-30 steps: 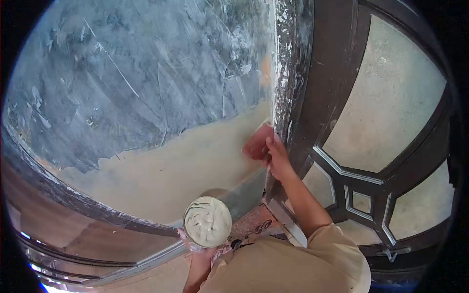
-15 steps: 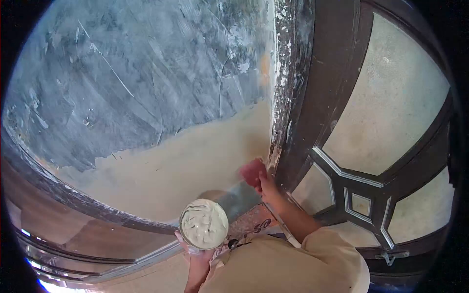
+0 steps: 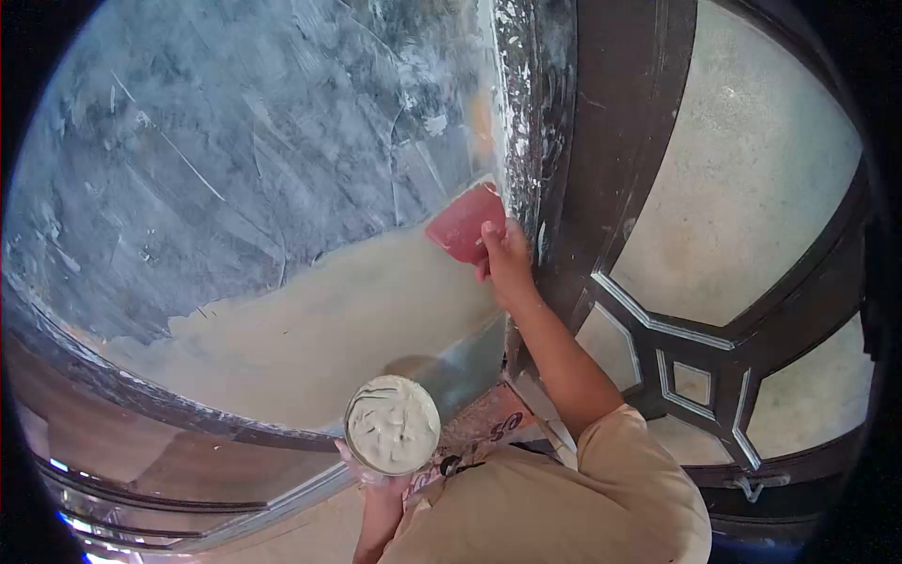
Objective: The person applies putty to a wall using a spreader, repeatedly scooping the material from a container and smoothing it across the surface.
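My right hand (image 3: 507,256) has climbed: a moment ago it was low, near the bottom of the dark door frame (image 3: 601,188), and now it sits just right of the frame's centre, fingers closed around the red spreader (image 3: 462,224). The blade lies flat against the wall panel (image 3: 235,169), right at the ragged line where the smooth cream coat (image 3: 319,320) ends and the grey, streaked surface begins. That rise tells me the stroke has run upward along the frame's edge, so, as I judge it, the coat is being carried higher into the bare grey area beside the frame. The spreader itself is a thin, flat red piece, its upper edge tilted toward the upper right, its right side just beside the paint-flecked edge of the frame; I cannot tell how much paste is on it. My left hand (image 3: 376,475), at the lower centre of the frame, is clamped around the round tub (image 3: 393,425) from beneath, and that has hardly shifted. The tub is full of thick white paste with swirled ridges across its top. Frosted panes (image 3: 742,188) fill the right side of the frame.
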The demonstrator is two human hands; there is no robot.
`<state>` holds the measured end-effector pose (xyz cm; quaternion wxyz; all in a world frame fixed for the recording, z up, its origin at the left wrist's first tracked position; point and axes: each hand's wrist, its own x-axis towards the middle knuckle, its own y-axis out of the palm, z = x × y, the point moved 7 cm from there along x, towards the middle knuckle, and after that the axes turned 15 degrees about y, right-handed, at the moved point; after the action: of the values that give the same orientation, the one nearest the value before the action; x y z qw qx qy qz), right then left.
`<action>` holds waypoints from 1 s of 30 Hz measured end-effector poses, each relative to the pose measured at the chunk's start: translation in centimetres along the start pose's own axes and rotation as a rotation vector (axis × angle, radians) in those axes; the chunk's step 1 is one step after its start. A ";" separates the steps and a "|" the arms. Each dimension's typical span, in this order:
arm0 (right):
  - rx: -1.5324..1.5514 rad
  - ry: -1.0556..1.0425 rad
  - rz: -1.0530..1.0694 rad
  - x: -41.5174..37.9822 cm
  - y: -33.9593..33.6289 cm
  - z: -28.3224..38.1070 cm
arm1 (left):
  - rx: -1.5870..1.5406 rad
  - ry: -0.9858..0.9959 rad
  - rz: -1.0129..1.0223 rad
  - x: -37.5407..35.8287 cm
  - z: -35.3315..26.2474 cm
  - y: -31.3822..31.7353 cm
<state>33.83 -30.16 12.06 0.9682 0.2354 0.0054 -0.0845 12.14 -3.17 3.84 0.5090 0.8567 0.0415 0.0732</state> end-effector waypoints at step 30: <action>-0.267 0.551 0.630 -9.2 -0.1 -6.5 | 0.031 0.093 0.111 2.0 1.6 4.0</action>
<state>24.90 -25.77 6.67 0.9310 0.1121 0.2023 0.2823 14.37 -6.13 6.74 0.4885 0.8610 0.0186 0.1405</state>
